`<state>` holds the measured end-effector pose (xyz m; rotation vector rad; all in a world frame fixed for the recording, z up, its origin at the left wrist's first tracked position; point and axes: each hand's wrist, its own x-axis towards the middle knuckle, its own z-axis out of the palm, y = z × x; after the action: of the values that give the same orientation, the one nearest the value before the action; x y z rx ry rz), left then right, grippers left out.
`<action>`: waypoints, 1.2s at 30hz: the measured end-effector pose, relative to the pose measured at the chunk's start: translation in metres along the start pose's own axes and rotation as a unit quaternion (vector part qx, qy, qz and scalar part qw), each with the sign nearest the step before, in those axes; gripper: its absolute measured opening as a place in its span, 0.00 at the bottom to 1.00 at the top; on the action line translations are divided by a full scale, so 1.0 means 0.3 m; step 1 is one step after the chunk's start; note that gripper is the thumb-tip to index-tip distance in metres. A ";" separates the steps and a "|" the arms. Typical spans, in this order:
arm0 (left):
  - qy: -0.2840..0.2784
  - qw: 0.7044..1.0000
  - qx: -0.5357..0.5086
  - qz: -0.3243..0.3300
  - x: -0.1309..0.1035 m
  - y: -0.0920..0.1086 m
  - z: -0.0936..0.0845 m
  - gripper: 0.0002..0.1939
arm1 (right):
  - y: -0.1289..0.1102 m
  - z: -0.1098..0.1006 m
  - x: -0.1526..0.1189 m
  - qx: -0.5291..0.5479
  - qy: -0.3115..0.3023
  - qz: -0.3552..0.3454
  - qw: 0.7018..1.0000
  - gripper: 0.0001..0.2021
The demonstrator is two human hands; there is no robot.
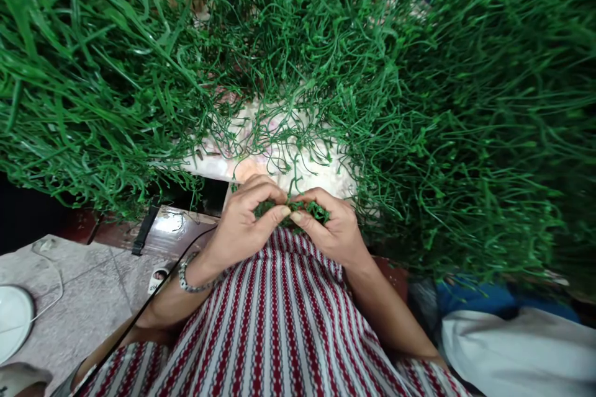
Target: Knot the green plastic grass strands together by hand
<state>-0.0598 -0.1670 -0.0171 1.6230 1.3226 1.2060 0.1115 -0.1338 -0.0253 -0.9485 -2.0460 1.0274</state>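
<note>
In front of my body, my left hand [249, 220] and my right hand [333, 229] meet, with thumbs and forefingers pinched close together. Between them they grip a small bunch of green plastic plant stems [318, 211], part of it curling inside my right hand's fingers. One thin stem sticks up beyond the fingertips. My fingers cover most of the bunch, so its exact shape is hidden. Just past my hands lies a pale, patterned surface [302, 164] with loose green strands trailing over it.
Large heaps of green plastic stems rise at left [107, 80], at the back [321, 25] and at right [479, 130]. A black cable [153, 298] runs by my left forearm. A white round object [13, 322] is on the tiled floor [93, 298]; white cloth [516, 347] lies at lower right.
</note>
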 end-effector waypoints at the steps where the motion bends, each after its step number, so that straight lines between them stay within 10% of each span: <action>1: 0.007 1.000 0.020 0.008 -0.006 -0.002 0.005 0.03 | 0.000 0.001 0.000 0.002 0.001 -0.002 1.000 0.06; 11: -0.030 0.996 -0.046 -0.075 -0.019 -0.023 0.030 0.06 | 0.008 0.000 -0.013 -0.011 -0.016 -0.009 1.000 0.08; 16: -0.057 0.997 0.055 -0.024 -0.023 -0.002 0.017 0.07 | 0.021 -0.020 -0.002 -0.019 -0.048 -0.070 0.996 0.20; 26: -0.062 0.982 0.165 0.071 -0.050 0.006 0.018 0.04 | 0.046 -0.008 -0.011 0.028 -0.046 -0.097 0.994 0.07; 36: -0.124 0.991 0.021 0.048 -0.033 -0.033 0.019 0.06 | 0.052 -0.041 -0.018 -0.001 -0.100 -0.095 0.990 0.06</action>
<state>-0.0581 -0.1743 -0.0303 1.8195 1.1307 0.9988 0.1288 -0.1268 -0.0338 -0.6578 -2.2526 1.0528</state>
